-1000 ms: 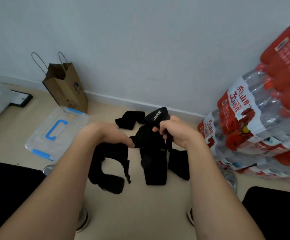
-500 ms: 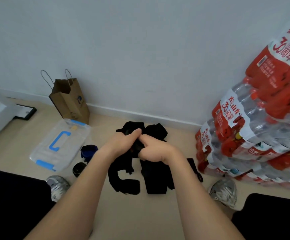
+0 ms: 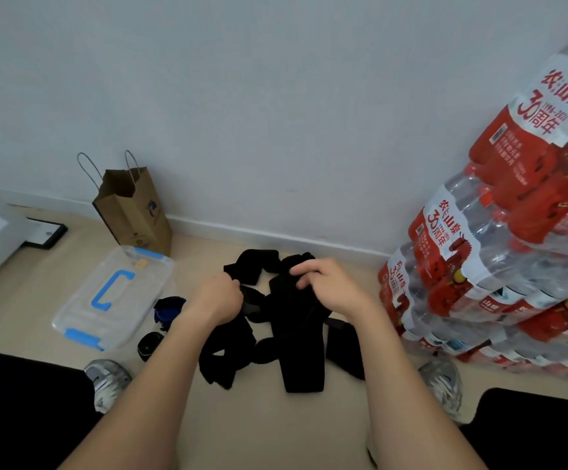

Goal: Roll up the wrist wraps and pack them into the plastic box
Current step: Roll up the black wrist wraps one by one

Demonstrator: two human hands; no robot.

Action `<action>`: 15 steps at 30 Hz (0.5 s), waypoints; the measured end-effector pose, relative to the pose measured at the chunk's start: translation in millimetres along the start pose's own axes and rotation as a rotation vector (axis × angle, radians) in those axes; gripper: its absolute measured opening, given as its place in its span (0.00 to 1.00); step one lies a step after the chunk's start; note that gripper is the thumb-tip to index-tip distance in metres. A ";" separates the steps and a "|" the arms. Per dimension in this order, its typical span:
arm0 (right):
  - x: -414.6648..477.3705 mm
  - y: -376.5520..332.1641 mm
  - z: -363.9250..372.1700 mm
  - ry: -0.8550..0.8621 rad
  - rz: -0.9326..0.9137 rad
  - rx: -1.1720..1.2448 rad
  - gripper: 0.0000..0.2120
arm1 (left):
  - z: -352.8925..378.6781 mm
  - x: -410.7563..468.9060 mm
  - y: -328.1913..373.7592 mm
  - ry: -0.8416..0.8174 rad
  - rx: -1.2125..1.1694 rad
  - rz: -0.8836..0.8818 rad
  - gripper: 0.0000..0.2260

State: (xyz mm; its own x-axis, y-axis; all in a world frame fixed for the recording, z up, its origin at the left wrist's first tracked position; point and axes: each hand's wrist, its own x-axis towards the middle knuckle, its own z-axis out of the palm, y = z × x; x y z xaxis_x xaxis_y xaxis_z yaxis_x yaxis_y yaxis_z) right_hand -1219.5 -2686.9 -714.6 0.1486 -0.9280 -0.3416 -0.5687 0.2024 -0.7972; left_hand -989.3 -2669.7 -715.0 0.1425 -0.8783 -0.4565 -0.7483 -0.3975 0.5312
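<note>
Gripping the black wraps [image 3: 297, 337] with curled left hand [image 3: 218, 297], pinching their far end with right hand [image 3: 330, 287] (box [image 3: 141, 283] lying left)

**A Corner by the Wall**

A plain pale grey wall [image 3: 241, 96] fills the top. A thin white strip [image 3: 275, 236] runs along its foot, where it meets the smooth beige floor [image 3: 21, 300]. A brown paper bag with thin loop handles [image 3: 133, 212] stands open by the wall. Left of it lies a flat black-edged board [image 3: 45, 234]. On the right, packs of clear water bottles in red wrap [image 3: 496, 249] are piled high. The light is soft and even.
</note>
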 end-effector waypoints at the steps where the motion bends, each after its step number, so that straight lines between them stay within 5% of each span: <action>1: 1.2 2.2 -6.5 0.082 0.013 -0.056 0.23 | -1.6 4.9 -1.3 -0.002 -0.061 -0.047 0.16; 4: 2.8 13.1 -18.0 0.165 -0.048 -0.226 0.20 | -5.4 6.2 3.9 0.034 -0.093 0.004 0.15; 7: -4.1 17.1 -12.9 0.079 -0.139 -0.467 0.41 | -16.1 -2.4 20.6 0.080 -0.108 0.033 0.17; 10: -11.7 1.9 2.2 -0.031 -0.270 -0.189 0.54 | -30.8 -13.6 35.8 0.067 -0.143 0.058 0.17; 12: -15.8 -17.5 13.0 -0.106 -0.352 0.076 0.50 | -38.8 -22.5 44.0 0.038 -0.168 0.074 0.16; 15: -19.2 -49.1 9.5 -0.271 -0.454 0.322 0.31 | -51.6 -34.6 52.3 0.079 -0.252 0.109 0.16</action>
State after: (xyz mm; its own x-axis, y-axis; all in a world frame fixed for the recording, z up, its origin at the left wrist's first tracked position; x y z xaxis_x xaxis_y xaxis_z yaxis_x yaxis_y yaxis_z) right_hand -1186.8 -2676.1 -673.7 0.5431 -0.8396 -0.0132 -0.1335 -0.0708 -0.9885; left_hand -1000.0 -2673.9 -634.6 0.1274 -0.9335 -0.3351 -0.5784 -0.3444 0.7395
